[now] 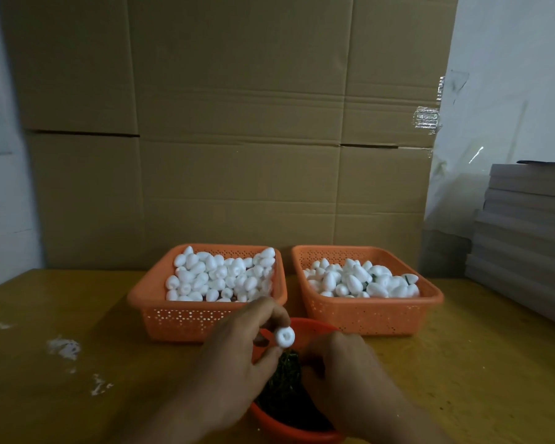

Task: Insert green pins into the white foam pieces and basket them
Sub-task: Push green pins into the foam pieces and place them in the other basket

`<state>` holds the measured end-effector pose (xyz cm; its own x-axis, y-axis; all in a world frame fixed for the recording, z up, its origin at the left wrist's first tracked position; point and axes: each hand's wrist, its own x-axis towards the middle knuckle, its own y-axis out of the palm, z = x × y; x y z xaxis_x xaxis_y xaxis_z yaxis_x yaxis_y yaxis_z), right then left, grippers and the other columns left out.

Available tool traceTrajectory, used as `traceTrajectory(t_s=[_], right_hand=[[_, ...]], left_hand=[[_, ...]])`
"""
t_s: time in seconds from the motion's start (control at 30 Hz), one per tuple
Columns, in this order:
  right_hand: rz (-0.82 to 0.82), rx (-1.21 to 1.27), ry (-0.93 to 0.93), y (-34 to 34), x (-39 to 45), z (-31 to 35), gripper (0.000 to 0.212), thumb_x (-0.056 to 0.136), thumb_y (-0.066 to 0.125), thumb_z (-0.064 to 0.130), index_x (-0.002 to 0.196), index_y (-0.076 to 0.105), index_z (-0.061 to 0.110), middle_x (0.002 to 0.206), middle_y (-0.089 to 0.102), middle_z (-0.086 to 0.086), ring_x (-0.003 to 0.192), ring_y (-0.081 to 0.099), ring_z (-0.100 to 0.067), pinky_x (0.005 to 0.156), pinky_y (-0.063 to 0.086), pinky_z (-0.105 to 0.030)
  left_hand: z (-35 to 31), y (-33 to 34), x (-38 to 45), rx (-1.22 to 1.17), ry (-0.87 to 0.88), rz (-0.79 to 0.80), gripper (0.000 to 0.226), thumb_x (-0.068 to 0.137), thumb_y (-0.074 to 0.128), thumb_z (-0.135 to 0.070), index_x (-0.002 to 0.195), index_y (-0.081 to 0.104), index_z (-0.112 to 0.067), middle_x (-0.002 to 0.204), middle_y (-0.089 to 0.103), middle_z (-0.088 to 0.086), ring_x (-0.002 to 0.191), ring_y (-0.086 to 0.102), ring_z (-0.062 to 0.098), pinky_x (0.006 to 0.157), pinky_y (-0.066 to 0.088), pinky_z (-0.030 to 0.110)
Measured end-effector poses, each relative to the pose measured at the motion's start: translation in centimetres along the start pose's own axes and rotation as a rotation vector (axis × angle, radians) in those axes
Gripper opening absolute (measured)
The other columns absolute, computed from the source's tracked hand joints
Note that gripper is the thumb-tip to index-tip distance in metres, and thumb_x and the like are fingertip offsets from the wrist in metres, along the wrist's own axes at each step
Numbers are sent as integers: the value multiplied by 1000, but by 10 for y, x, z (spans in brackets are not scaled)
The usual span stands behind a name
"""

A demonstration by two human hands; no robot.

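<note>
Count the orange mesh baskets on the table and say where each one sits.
2. The left basket sits left of centre, the right basket right beside it, both holding white foam pieces. The red bowl nearer the hands isn't counted.

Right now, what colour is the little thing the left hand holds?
White: the foam piece, clearest in the head view.

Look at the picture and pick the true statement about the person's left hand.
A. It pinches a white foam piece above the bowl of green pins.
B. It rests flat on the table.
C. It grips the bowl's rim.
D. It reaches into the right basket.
A: the left hand pinches a white foam piece in its fingertips, over the red bowl of green pins.
</note>
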<state>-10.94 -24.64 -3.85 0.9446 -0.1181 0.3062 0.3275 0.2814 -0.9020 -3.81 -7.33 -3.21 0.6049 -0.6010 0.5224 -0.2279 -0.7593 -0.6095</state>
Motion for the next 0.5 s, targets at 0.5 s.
traceTrajectory(t_s=[0.5], right_hand=[[196, -125, -26, 7, 15, -12, 19, 90, 58, 30, 97, 68, 15, 101, 69, -6, 92, 64, -24, 81, 53, -34]], left_hand=[[-5, 6, -10, -15, 23, 9, 31, 97, 63, -30, 121, 61, -49, 116, 58, -32, 117, 54, -6, 95, 44, 19]])
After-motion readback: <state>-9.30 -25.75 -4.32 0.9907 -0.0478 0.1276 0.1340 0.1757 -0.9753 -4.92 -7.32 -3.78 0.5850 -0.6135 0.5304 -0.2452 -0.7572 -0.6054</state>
